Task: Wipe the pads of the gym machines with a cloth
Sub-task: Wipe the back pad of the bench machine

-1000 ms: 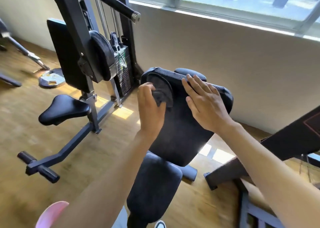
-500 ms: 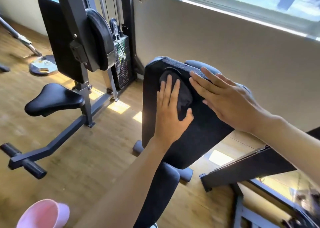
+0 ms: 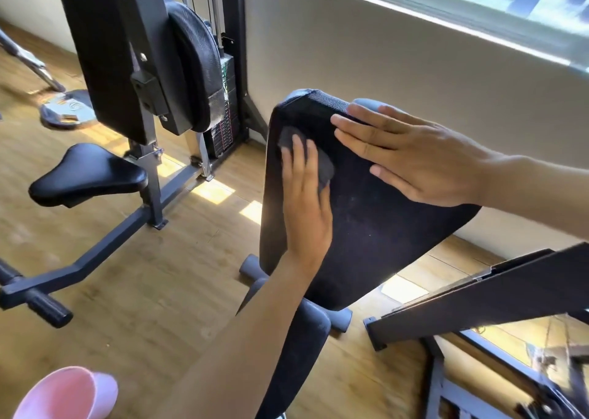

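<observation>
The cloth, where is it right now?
In the head view, the cloth lies near the upper left corner of the bench back pad, pressed flat under the left hand, with the right hand just beside it.

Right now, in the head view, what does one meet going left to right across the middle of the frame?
Black saddle seat → round black pad on the weight machine → left hand pressing the dark cloth → back pad → right hand lying flat on it.

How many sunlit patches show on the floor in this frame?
4 at least: two left of the back pad, at and; one behind it; one at the far-left weight plate. Others may be hidden.
</observation>
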